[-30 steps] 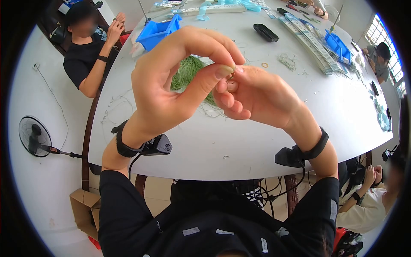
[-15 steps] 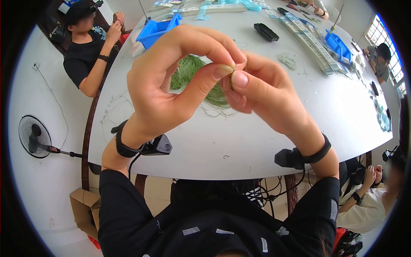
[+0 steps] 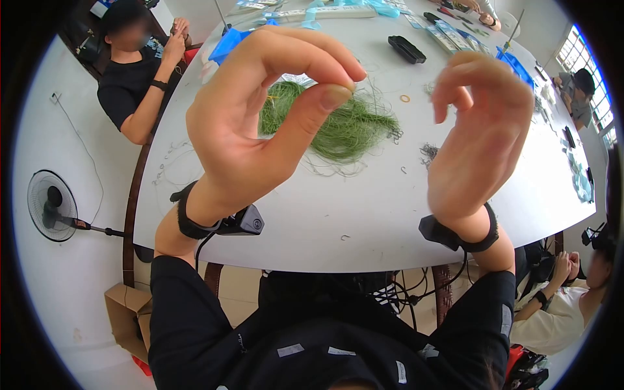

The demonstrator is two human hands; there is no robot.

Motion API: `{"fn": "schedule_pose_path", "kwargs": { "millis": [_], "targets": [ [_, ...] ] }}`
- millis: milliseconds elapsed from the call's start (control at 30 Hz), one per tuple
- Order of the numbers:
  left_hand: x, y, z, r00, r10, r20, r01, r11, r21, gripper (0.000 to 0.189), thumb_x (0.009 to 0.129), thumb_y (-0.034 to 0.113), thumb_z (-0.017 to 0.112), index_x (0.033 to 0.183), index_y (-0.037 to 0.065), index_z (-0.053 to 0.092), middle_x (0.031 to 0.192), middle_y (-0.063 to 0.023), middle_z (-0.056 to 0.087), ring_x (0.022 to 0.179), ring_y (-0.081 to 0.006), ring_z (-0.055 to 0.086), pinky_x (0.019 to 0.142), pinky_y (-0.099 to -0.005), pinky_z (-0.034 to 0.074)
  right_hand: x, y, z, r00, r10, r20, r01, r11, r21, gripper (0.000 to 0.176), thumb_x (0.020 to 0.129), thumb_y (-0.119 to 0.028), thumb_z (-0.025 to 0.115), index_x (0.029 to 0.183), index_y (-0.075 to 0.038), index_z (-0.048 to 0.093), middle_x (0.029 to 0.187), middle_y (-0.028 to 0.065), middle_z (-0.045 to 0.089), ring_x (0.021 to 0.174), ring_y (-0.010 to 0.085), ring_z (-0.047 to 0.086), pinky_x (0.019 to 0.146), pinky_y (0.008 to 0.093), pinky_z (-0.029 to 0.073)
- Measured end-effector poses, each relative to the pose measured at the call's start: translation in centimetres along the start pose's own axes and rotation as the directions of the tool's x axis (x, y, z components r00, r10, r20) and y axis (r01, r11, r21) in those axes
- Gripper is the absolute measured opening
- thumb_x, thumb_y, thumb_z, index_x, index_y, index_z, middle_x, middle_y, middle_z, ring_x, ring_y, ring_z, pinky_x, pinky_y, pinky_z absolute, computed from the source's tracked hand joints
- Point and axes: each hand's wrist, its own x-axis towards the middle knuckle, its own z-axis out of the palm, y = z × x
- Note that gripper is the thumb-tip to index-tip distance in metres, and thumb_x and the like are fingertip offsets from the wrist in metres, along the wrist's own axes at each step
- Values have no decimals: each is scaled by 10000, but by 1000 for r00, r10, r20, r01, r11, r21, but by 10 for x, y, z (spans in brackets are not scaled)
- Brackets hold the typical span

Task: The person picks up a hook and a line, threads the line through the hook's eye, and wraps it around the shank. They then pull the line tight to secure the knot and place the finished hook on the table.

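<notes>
My left hand (image 3: 253, 117) is raised over the table, thumb and fingertips pinched together on something too small to make out. Beneath and behind it lies a bundle of green line (image 3: 354, 133) with small dark hooks at its right end. My right hand (image 3: 484, 130) hangs apart to the right, slightly blurred, fingers curled, and whether it holds anything is hidden. Near it is a little pile of dark hooks (image 3: 428, 153). Single hooks (image 3: 345, 238) lie on the white table nearer to me.
A black tray (image 3: 407, 49), a blue bin (image 3: 229, 45) at left and another blue bin (image 3: 517, 68) at right stand on the table (image 3: 292, 240). Packets (image 3: 448, 36) lie at the back. People sit at the left and right; a fan (image 3: 52, 205) stands at left.
My right hand has come away from my left and moved right, uncovering the green bundle's right end and the hook pile. My left hand keeps its pinch, shifted slightly.
</notes>
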Motion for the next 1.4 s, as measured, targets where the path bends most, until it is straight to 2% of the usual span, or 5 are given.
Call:
{"fn": "schedule_pose_path", "kwargs": {
  "millis": [433, 900, 1067, 1200, 1400],
  "targets": [
    [0, 4, 2, 988, -153, 7, 153, 984, -94, 88, 857, 43, 560, 904, -18, 516, 919, -116, 568, 806, -152, 543, 809, -271, 423, 17, -4, -1, 406, 733, 546, -900, 425, 98, 382, 923, -294, 450, 1059, 27, 605, 745, 31, 603, 619, 69, 487, 524, 206, 386],
    [0, 7, 2, 696, -634, 337, 679, 428, -596, 205, 916, 234, 505, 899, 31, 523, 938, -31, 487, 830, -90, 487, 784, -219, 434, 8, 82, -34, 464, 855, 232, -869, 490, -71, 299, 889, -286, 487, 962, -29, 622, 866, 2, 584, 678, 56, 482, 586, 146, 353],
    [-1, 8, 8, 874, -475, 102, 474, 786, -398, 153, 887, 155, 549, 876, 4, 526, 908, -70, 531, 799, -124, 512, 768, -235, 447, 16, 79, -41, 680, 718, 149, -727, 687, 5, 279, 888, -282, 496, 942, -37, 618, 844, -22, 541, 674, 27, 397, 522, 173, 277],
    [0, 7, 6, 988, -126, 85, 134, 986, -97, 78, 831, 20, 586, 875, -16, 532, 903, -127, 558, 782, -157, 550, 742, -263, 467, 22, 41, -22, 266, 496, 827, -930, 358, 85, 404, 919, -355, 459, 934, 11, 631, 892, 45, 606, 635, 52, 431, 480, 186, 328],
    [-1, 11, 4, 989, -18, 146, 28, 997, -68, 79, 818, -16, 587, 872, -11, 530, 907, -152, 558, 787, -168, 564, 721, -266, 474, -1, 19, 3, 350, 193, 917, -937, 72, 342, 420, 920, -365, 453, 960, 25, 604, 894, 117, 612, 614, 106, 445, 461, 216, 313]
  ]
}}
